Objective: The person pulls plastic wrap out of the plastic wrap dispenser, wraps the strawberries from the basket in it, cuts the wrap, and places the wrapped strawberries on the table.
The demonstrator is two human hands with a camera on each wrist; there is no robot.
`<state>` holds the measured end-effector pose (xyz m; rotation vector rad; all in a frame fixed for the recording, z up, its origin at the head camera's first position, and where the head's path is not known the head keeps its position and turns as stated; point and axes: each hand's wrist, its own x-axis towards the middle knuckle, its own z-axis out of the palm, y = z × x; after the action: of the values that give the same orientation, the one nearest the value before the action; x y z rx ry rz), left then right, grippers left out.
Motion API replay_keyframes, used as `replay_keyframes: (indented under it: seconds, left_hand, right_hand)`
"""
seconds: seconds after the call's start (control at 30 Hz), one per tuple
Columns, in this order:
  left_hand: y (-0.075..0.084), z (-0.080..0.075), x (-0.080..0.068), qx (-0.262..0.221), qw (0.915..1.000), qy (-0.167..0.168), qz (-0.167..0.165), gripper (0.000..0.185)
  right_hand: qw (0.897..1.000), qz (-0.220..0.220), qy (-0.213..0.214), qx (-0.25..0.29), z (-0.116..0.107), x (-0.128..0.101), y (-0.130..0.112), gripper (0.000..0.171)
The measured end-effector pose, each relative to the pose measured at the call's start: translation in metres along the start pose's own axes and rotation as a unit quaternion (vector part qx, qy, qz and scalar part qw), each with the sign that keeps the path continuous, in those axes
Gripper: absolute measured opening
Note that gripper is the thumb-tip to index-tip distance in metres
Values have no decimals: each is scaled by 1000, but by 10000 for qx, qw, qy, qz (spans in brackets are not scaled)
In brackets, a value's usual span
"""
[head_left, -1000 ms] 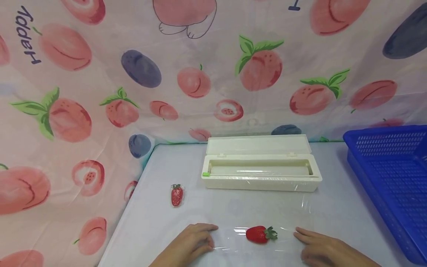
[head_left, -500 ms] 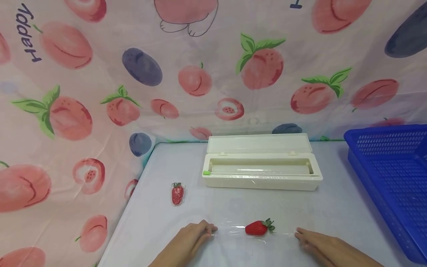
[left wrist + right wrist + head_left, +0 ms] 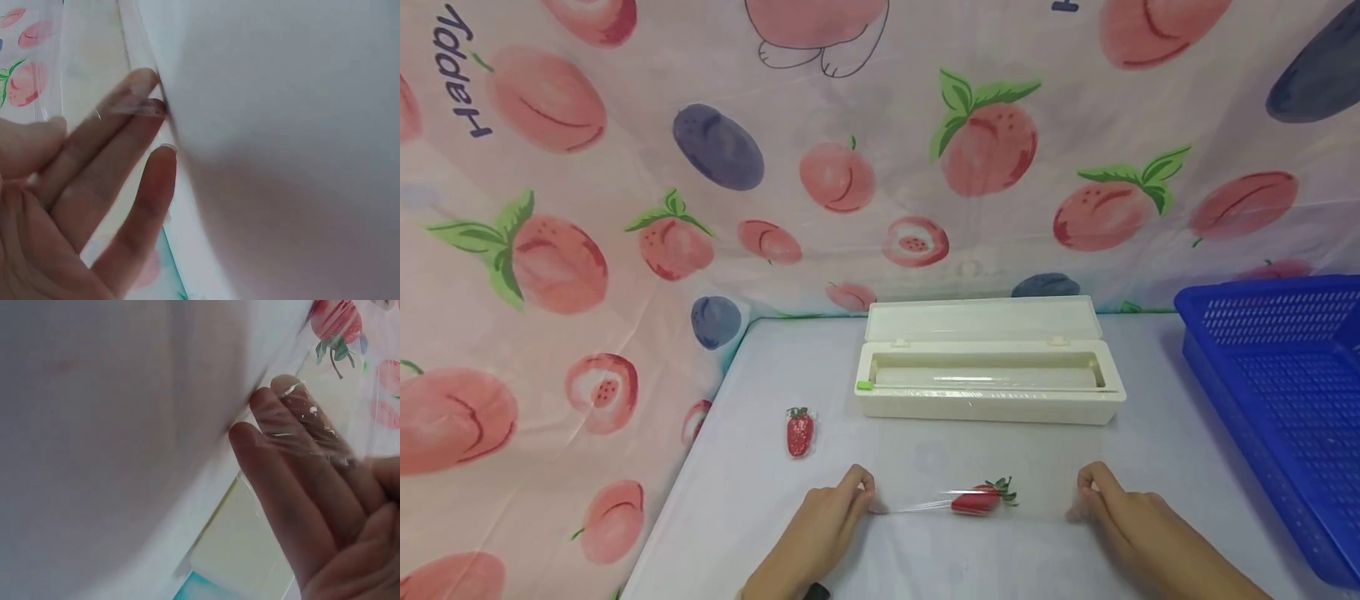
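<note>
A red strawberry (image 3: 973, 502) with green leaves lies on a clear sheet of cling film (image 3: 917, 506) at the front middle of the table. My left hand (image 3: 829, 523) pinches the film's left side. On the right, my right hand (image 3: 1138, 517) grips the opposite side, thumb and forefinger together. The edge is stretched between the hands and passes over the strawberry's lower part. In the right wrist view, wrinkled film (image 3: 290, 434) lies across the fingers, and the strawberry (image 3: 337, 322) shows at the top. The left wrist view has a film strip (image 3: 139, 109) at the fingertips.
Behind the strawberry stands a white cling film dispenser (image 3: 988, 407), lid up, with film coming from its front. A second strawberry (image 3: 800, 433), wrapped in film, lies at the left. A blue plastic basket (image 3: 1225, 417) stands at the right. Fruit-patterned cloth (image 3: 850, 100) hangs behind.
Both hands have lifted from low beside the strawberry and moved slightly away from me, bringing the near film edge up over it. The strawberry has shifted a little away from me.
</note>
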<state>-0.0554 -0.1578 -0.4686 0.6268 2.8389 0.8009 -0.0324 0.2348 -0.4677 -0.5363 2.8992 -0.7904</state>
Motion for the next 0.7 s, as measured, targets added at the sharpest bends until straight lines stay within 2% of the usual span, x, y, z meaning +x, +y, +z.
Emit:
replay_keyframes:
  seconds: [0.13, 0.23, 0.47, 0.7]
  left_hand:
    - [3, -1, 9, 70, 9998, 120, -120, 6]
    - [5, -1, 16, 80, 9994, 223, -268, 8]
    - [6, -1, 25, -25, 9980, 382, -507, 7]
    - [5, 2, 33, -47, 9959, 523, -742, 6]
  right_hand:
    - [9981, 240, 546, -129, 1, 9, -4, 7]
    - [9968, 266, 743, -81, 2, 15, -5, 7]
    - [9953, 519, 807, 107, 3, 26, -4, 7]
    - [9941, 946, 483, 220, 2, 32, -7, 10]
